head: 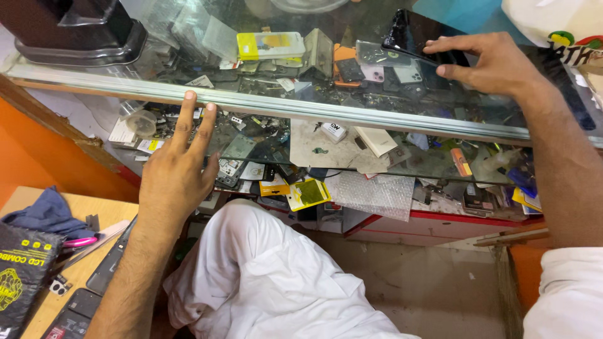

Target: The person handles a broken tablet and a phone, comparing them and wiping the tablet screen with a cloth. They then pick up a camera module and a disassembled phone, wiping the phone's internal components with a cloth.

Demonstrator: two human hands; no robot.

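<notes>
1. The black panel (419, 37) lies on the glass top (264, 19) of the counter, near its far edge and toward the right side. It is flat, thin and glossy, and its left end is seen lifted a little from the glass.

2. The right hand (496, 66) is laid on the panel with the fingers stretched out flat. The fingertips (433, 47) press on its upper surface. The hand is not closed around it, so the panel is touched and not gripped.

3. The left hand (176, 169) is open and holds nothing. Two fingertips are rested on the metal rail (326, 112) at the near edge of the counter, toward the left side.

4. The panel is judged to be light, stiff and fragile. It can probably crack if it is bent or if it is pressed hard in the middle.

5. The shiny face on the smooth glass is judged slippery, so the panel can slide when it is pushed from above.

6. It is best taken by the two long edges, between thumb and fingers, starting at the raised left end, where a fingertip can be put under it.

7. Under the glass, phone cases (270, 44) and small parts are seen on the shelves.
</notes>
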